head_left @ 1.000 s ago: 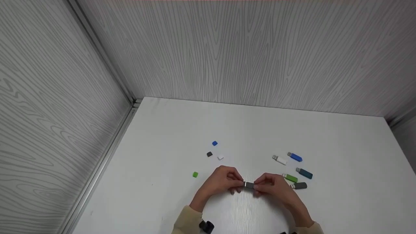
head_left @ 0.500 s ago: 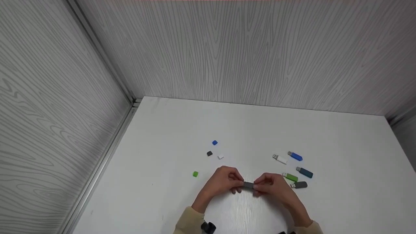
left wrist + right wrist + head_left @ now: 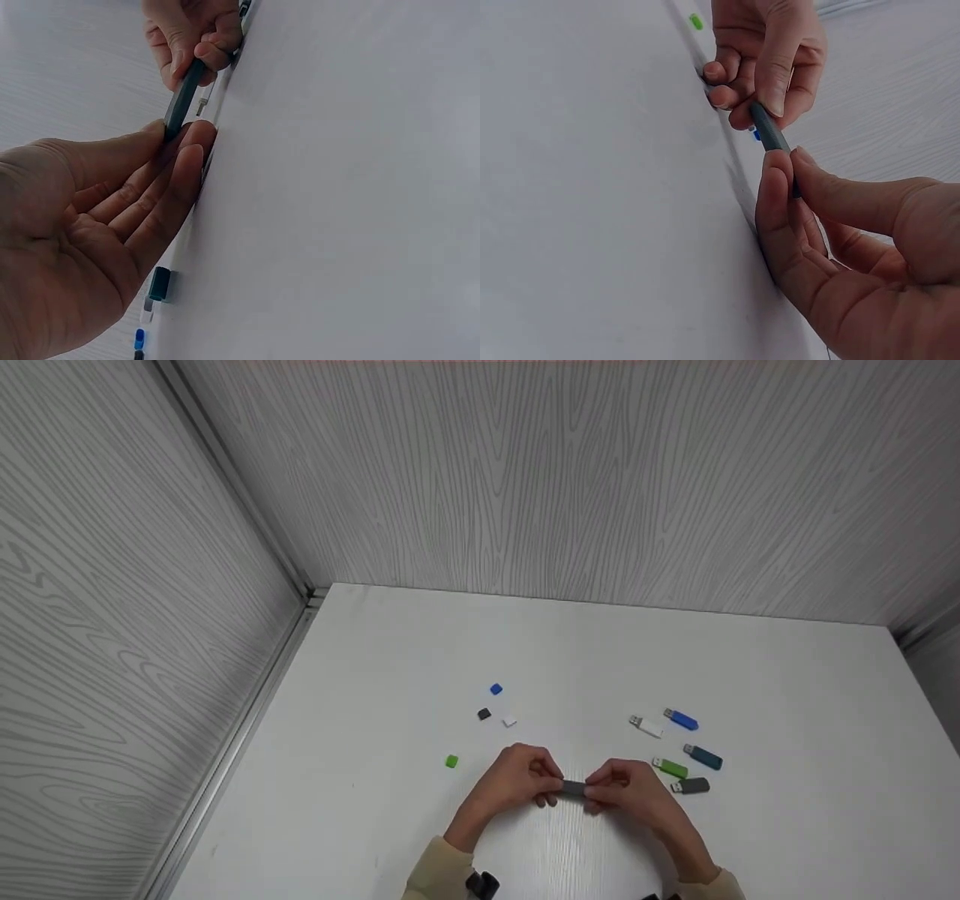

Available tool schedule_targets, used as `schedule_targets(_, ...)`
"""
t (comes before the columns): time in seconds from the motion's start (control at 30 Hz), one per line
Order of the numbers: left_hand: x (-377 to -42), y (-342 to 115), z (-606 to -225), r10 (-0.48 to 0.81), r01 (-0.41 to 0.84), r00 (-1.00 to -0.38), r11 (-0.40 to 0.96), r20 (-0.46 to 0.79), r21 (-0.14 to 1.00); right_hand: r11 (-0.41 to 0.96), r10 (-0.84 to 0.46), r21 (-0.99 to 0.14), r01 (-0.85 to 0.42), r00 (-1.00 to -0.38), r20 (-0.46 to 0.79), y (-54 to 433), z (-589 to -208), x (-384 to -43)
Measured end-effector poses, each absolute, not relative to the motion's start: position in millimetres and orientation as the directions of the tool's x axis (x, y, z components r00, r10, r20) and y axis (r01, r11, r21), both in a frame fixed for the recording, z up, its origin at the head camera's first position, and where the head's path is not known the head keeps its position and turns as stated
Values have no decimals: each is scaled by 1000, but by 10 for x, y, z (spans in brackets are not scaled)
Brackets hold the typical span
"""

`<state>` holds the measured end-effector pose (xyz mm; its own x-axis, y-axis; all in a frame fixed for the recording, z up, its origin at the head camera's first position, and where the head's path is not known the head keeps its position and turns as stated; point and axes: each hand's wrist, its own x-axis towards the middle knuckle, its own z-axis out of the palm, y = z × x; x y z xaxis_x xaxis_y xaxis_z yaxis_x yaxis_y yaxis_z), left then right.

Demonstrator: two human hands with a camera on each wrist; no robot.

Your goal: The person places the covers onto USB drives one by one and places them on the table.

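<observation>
A dark grey USB flash drive [image 3: 574, 787] is held just over the table between both hands, its connector covered by its cap. My left hand [image 3: 516, 776] pinches the capped end between thumb and fingers. The other end is pinched by my right hand [image 3: 628, 791]. In the left wrist view the stick [image 3: 182, 101] spans from one hand to the other as a single dark bar. The right wrist view shows the same drive [image 3: 772, 131] with no visible gap along it. Fingertips hide both of its ends.
Loose caps lie to the left: blue [image 3: 496, 688], dark [image 3: 484, 714], white [image 3: 510, 721] and green [image 3: 451, 761]. Uncapped drives lie to the right: white [image 3: 646, 726], blue [image 3: 681, 719], teal [image 3: 703, 757], green [image 3: 670, 768] and grey [image 3: 690, 786]. Panels wall the table [image 3: 360, 675].
One second ago a bright metal strip showed between cap and body; the cap has since slid over it. Both hands have kept their grip and barely moved.
</observation>
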<state>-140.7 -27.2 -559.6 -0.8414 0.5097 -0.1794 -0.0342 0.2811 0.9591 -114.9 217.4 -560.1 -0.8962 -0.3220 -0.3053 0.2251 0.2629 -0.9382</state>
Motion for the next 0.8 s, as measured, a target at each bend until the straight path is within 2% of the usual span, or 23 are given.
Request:
schedule_targets(0.33,-1360,-243,-5489,551,84,-816,412,-174,907,280,-305,-931,235,-898,-318,2148,-5604,-1148)
schedule_targets(0.57,-1338,-168,-5488,544,240,-828,562,-135,792,300,-290,-924,238,-900,-326,2143,-5594,-1154)
schedule_targets(0.8,-1300,-142,-5451,576,334,-810,611,-114,718,335,-296,-917,215,-900,-319,2124,-5576,-1147)
